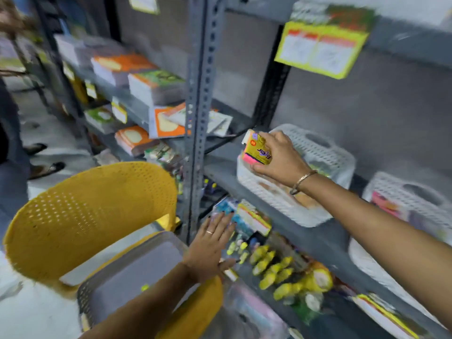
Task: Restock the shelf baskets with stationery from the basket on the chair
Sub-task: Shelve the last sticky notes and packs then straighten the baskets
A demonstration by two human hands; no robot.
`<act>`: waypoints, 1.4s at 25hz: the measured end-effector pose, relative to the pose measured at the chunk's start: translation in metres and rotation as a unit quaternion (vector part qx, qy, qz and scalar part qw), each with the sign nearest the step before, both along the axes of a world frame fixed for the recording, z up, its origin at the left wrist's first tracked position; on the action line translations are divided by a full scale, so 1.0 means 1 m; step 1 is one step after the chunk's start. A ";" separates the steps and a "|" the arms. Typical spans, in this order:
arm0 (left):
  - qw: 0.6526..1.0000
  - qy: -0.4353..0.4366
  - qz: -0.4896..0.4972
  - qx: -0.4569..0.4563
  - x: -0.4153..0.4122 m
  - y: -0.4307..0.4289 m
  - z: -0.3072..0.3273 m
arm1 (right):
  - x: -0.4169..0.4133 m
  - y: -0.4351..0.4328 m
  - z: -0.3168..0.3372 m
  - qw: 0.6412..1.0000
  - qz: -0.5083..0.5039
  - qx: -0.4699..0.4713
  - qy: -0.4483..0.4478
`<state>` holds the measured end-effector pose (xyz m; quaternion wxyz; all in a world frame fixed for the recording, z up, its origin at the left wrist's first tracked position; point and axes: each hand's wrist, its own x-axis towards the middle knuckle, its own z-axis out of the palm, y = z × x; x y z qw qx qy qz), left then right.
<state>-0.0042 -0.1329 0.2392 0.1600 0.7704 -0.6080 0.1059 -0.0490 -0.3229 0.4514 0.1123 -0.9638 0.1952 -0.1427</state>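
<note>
My right hand (278, 157) grips a small yellow and pink box (256, 150) just over the left rim of a white perforated shelf basket (325, 152). That basket stands on the middle grey shelf and holds some packets. My left hand (210, 245) hangs flat with spread fingers and nothing in it, above the far corner of the grey basket (127, 275) on the yellow chair (85, 211). The grey basket shows only one small yellow-green item on its floor.
A second white basket (403, 196) stands to the right on the same shelf. The lower shelf carries yellow highlighters (271, 265) and packets. A grey slotted upright (198, 118) splits the racks; notebook stacks (151, 86) lie to the left. A person's feet (44, 167) stand at far left.
</note>
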 end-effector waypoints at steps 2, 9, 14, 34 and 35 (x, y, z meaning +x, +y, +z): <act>0.996 -0.038 -0.071 -0.037 -0.036 -0.035 0.028 | -0.050 -0.023 0.030 0.999 -0.053 -0.001 -0.013; 0.973 -0.088 -0.215 -0.005 -0.127 -0.128 0.060 | -0.209 -0.094 0.033 0.971 -0.220 -0.004 0.088; 0.970 -0.077 -0.212 0.091 -0.143 -0.168 0.052 | -0.299 -0.111 -0.003 0.943 -0.295 0.038 0.151; 0.975 -0.079 -0.158 0.133 -0.148 -0.174 0.045 | -0.361 -0.128 -0.076 0.889 -0.305 0.126 0.317; 0.975 -0.082 -0.160 0.131 -0.148 -0.174 0.046 | -0.359 -0.126 -0.072 0.894 -0.306 0.127 0.302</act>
